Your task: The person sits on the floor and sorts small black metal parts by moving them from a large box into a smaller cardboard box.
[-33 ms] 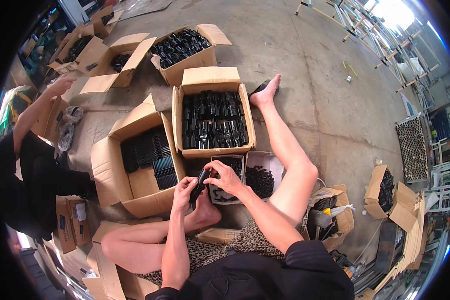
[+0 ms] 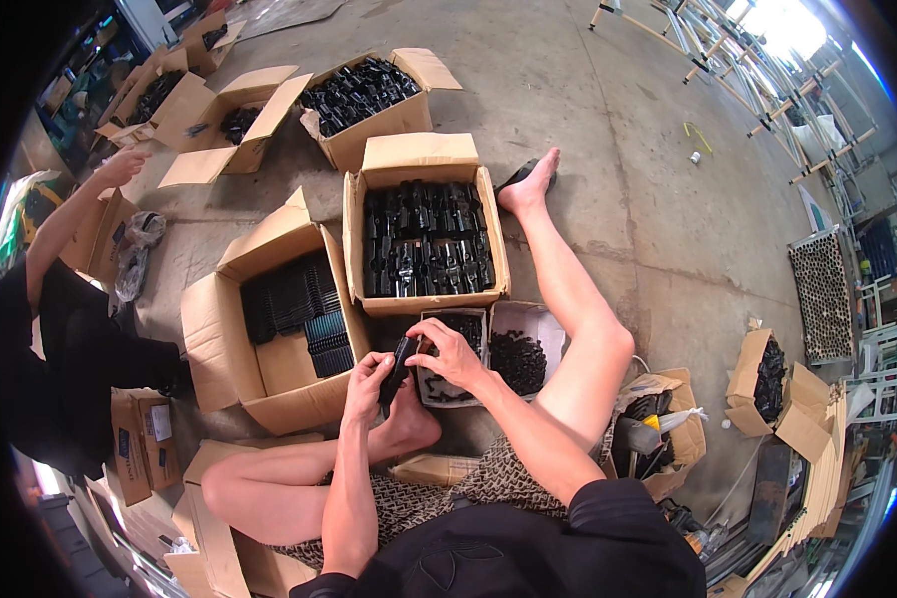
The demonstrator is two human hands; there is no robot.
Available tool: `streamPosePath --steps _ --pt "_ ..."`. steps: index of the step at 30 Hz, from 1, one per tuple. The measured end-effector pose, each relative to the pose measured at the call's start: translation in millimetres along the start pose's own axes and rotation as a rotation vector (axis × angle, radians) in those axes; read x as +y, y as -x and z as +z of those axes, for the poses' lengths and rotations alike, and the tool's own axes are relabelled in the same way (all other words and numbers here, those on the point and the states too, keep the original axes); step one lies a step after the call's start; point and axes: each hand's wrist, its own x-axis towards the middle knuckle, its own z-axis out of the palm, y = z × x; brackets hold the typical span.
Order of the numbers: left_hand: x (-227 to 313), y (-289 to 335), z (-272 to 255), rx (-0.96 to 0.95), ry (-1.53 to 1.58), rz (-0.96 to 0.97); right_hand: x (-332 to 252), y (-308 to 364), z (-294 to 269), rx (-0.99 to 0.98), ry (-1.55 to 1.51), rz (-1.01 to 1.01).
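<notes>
My left hand [image 2: 366, 384] is closed around a long black plastic part [image 2: 399, 371], held tilted above my bent leg. The thumb and fingers of my right hand [image 2: 447, 352] pinch at the upper end of the same part; whether a smaller piece is between them cannot be made out. Just beyond, a shallow tray [image 2: 453, 401] and a white-lined box [image 2: 558, 327] contain small black pieces. A carton [image 2: 354, 239] of stacked glossy black parts stands ahead of me. To its left, another open carton [image 2: 269, 391] holds rows of flat black pieces.
Farther off stand open cartons of black parts, including one at the back [image 2: 344, 149]. A co-worker's arm [image 2: 60, 224] reaches in on the left. At my right sit a carton with tools [image 2: 688, 429] and a small carton [image 2: 743, 384]. Metal frames [image 2: 708, 60] stand far right.
A small dark item by the co-worker's carton at the far left has shifted slightly right, and the co-worker's hand has moved a little. My hands keep nearly the same pose.
</notes>
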Motion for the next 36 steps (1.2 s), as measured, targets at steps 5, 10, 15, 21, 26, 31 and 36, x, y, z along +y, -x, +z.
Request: streamPosePath --steps 5,10,15,21,26,31,36 --pt "-10.5 0.7 13.8 0.055 0.11 -0.041 11.0 0.1 -13.0 -0.016 0.1 0.224" --pt "-14.4 2.0 11.0 0.12 0.156 -0.092 51.9 9.5 -68.1 -0.08 0.336 0.756" --pt "-20.8 -1.8 11.5 0.128 0.151 -0.082 68.1 20.0 -86.1 0.017 0.201 0.957" --pt "-25.0 -1.7 10.9 0.195 0.099 -0.097 99.2 48.1 -99.8 0.063 0.509 0.851" --pt "-27.4 -2.6 10.1 0.214 0.04 -0.093 125.8 51.8 -107.9 0.204 0.303 0.989" --pt "-26.0 -3.2 12.7 0.248 0.009 -0.102 128.0 44.7 -86.8 -0.033 0.857 1.211" --pt "-30.9 -6.8 10.9 0.236 -0.037 -0.075 131.4 54.3 -81.7 -0.044 0.908 1.122"
